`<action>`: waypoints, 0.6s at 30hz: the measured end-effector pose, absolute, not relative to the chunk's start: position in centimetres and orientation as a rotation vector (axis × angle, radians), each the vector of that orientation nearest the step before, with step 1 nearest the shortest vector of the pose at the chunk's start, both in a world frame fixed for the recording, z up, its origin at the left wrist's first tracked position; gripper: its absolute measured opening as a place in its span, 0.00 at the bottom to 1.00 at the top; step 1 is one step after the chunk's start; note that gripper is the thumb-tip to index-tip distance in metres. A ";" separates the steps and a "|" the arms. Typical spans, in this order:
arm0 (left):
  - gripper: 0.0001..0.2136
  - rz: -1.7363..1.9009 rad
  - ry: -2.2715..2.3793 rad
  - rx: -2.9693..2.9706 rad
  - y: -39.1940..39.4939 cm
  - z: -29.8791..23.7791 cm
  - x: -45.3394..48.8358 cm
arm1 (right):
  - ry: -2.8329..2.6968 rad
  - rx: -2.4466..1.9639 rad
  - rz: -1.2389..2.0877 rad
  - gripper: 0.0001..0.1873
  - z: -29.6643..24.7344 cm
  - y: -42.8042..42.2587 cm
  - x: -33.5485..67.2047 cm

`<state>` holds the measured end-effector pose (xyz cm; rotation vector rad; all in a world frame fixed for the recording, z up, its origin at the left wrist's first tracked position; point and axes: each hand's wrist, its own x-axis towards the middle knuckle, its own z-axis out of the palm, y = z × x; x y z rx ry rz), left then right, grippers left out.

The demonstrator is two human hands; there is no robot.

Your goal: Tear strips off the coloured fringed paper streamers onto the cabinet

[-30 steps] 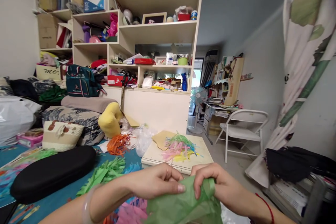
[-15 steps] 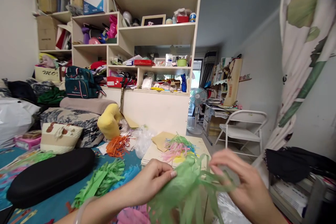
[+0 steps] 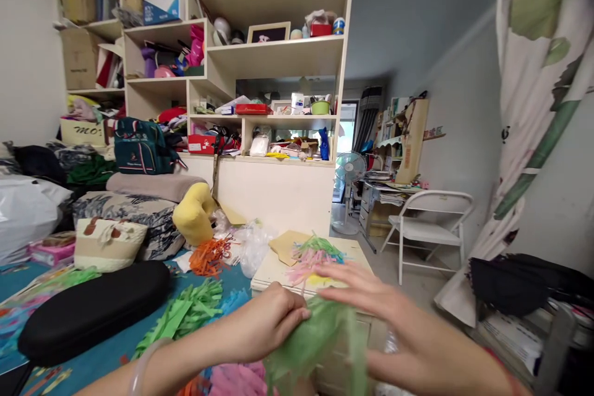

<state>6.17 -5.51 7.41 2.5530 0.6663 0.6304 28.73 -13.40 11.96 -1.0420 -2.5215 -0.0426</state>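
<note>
My left hand is closed in a pinch on a bunch of green fringed tissue paper that hangs down in front of me. My right hand is blurred by motion, with its fingers stretched out flat over the green paper; it holds nothing that I can see. Just beyond both hands a small cream table carries a pile of pink, green and yellow paper strips. Pink tissue paper lies below my left wrist.
A black oblong case, green paper fringe and orange strips lie on the teal mat at left. Cushions, bags and a cluttered shelf unit stand behind. A white folding chair and a fan stand at right.
My right hand let go of the green paper, swung out to the right, and now sweeps back over it with flat fingers. My left hand kept its pinch.
</note>
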 end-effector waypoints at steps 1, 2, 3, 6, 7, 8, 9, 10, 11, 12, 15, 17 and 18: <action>0.15 0.599 0.650 2.581 -5.7 7.4 6.2 | -2.550 -1.054 0.017 0.27 11.6 -13.0 27.4; 0.15 0.564 0.638 2.602 -5.9 7.5 6.1 | -2.540 -1.092 0.057 0.22 11.0 -12.5 26.3; 0.15 0.522 0.633 2.616 -6.1 7.5 6.0 | -2.525 -1.135 0.088 0.15 10.5 -11.8 25.6; 0.16 0.408 0.637 2.623 -6.4 7.7 5.4 | -2.507 -1.196 0.175 0.07 9.2 -10.2 26.5; 0.17 0.387 0.643 2.618 -6.5 7.7 5.2 | -2.515 -1.208 0.183 0.08 9.1 -10.0 27.5; 0.16 0.376 0.654 2.619 -6.5 7.8 5.0 | -2.526 -1.227 0.172 0.09 9.2 -9.9 28.7; 0.16 0.367 0.664 2.624 -6.6 7.8 4.9 | -2.534 -1.254 0.141 0.10 9.5 -10.1 29.7; 0.16 0.363 0.673 2.633 -6.6 7.8 4.9 | -2.538 -1.283 0.100 0.11 9.8 -10.3 30.5; 0.16 0.359 0.679 2.646 -6.6 7.8 5.0 | -2.537 -1.304 0.060 0.12 10.2 -10.7 30.9; 0.16 0.353 0.679 2.657 -6.7 7.8 5.2 | -2.526 -1.303 0.033 0.16 10.5 -11.1 30.7; 0.14 0.345 0.648 2.695 -6.8 7.9 5.8 | -2.499 -1.193 0.054 0.26 10.3 -11.8 28.3; 0.13 0.332 0.639 2.710 -6.8 8.0 6.0 | -2.535 -1.135 0.098 0.18 9.4 -11.5 26.7; 0.13 0.323 0.645 2.712 -6.8 8.0 5.9 | -2.557 -1.157 0.078 0.13 8.9 -11.2 26.6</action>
